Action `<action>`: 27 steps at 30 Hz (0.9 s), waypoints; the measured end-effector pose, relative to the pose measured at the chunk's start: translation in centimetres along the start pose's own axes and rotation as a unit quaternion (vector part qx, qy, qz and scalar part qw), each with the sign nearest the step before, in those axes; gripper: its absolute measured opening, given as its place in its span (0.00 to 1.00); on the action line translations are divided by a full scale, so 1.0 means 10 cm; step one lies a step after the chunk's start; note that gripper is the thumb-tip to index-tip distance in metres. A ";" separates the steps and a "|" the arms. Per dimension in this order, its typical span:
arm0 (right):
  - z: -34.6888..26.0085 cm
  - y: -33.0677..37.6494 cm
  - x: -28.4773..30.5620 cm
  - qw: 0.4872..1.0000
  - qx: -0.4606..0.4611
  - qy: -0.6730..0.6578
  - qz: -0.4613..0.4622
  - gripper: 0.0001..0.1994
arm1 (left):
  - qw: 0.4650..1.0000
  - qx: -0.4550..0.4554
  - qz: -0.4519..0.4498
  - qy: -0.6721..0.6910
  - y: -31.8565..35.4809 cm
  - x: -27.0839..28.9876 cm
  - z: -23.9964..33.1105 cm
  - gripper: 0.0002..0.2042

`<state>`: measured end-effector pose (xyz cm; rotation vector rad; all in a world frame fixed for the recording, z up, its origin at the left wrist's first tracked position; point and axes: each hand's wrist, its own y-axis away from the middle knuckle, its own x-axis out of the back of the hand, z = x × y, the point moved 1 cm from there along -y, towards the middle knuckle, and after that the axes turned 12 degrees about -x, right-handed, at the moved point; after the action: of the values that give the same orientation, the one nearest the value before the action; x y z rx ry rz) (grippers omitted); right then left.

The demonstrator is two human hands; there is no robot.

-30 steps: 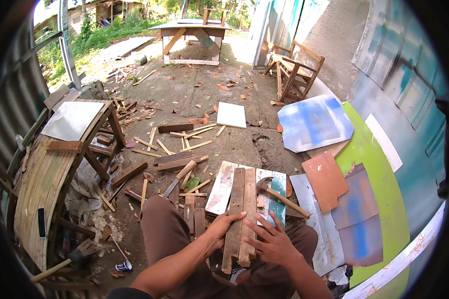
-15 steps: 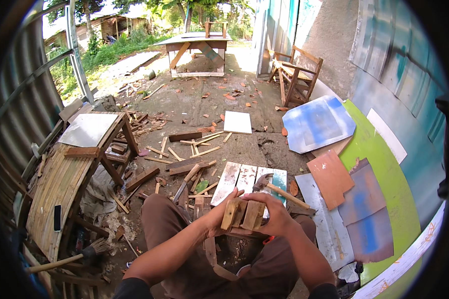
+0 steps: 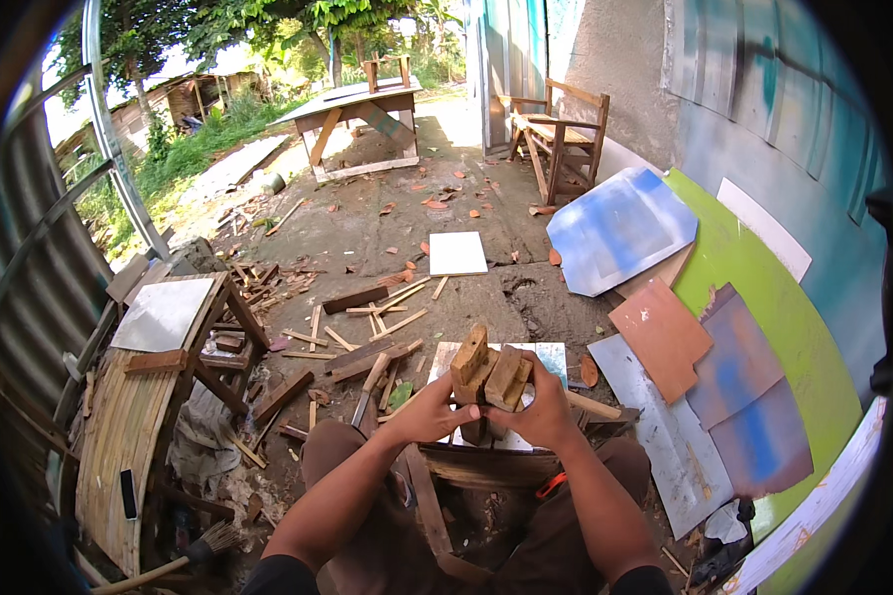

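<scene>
Between my knees both hands grip a clump of brown wooden blocks [image 3: 478, 372] with a gap down its middle. My left hand [image 3: 429, 412] wraps its left side, thumb toward the centre. My right hand [image 3: 548, 405] closes on the right side. Just below the hands a broad dark wooden piece [image 3: 486, 468] lies across my lap. A white-painted slatted board [image 3: 549, 357] shows behind the blocks. A hammer's wooden handle [image 3: 595, 405] sticks out past my right hand; its head is hidden. Left of my left hand stands a wooden-handled tool [image 3: 372, 375] with a metal blade.
Wood strips and offcuts [image 3: 372, 342] litter the ground ahead. A slatted bamboo bench [image 3: 119, 426] with a phone [image 3: 129, 494] stands left, a brush [image 3: 213, 540] beside it. Painted sheets [image 3: 625, 233] lie right. Farther off are a wooden chair [image 3: 566, 139] and a table [image 3: 362, 109].
My hands have raised and tipped the blocks, so their upright ends and gap now show. The broad dark piece below has come into sight, and the hammer's head has become hidden.
</scene>
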<state>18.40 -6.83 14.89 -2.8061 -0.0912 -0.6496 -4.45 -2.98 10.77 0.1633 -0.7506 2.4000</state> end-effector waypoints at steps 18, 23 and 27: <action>0.36 -0.15 0.14 0.989 0.044 -0.048 0.132 0.38 | 0.979 0.049 0.197 0.002 -0.45 -0.20 -0.01 0.36; 0.37 -0.13 -0.06 0.958 0.021 -0.242 0.150 0.45 | 0.983 0.017 0.181 0.019 -0.50 -0.29 0.01 0.34; 0.33 -0.12 -0.05 0.979 0.105 -0.086 0.154 0.50 | 0.977 0.024 0.212 0.019 -0.52 -0.29 0.03 0.34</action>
<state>19.21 -4.85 12.09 -2.5879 0.2255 -0.3033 0.93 -1.28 12.64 -0.0294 -0.7726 2.8170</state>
